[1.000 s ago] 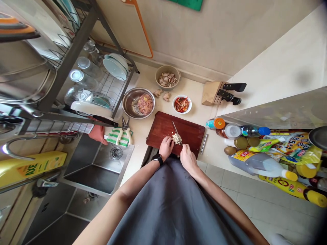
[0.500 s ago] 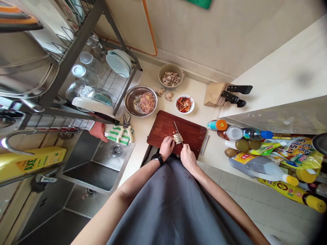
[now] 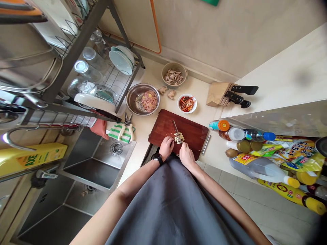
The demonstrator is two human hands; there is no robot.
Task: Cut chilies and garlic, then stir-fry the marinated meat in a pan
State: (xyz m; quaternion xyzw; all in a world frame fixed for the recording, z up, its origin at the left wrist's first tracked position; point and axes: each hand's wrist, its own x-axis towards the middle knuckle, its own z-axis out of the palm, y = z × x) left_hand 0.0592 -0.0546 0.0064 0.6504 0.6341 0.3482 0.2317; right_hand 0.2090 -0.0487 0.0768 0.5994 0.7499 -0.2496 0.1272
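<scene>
Pale chopped food pieces (image 3: 179, 137), loose heap

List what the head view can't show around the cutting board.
Head view:
- Handle of the kitchen knife: hidden by the right hand.
- Chopped pieces: too small to identify.
- Pink mix in the steel bowl: too small to identify.
- Dark pan: cut off by the right edge.
</scene>
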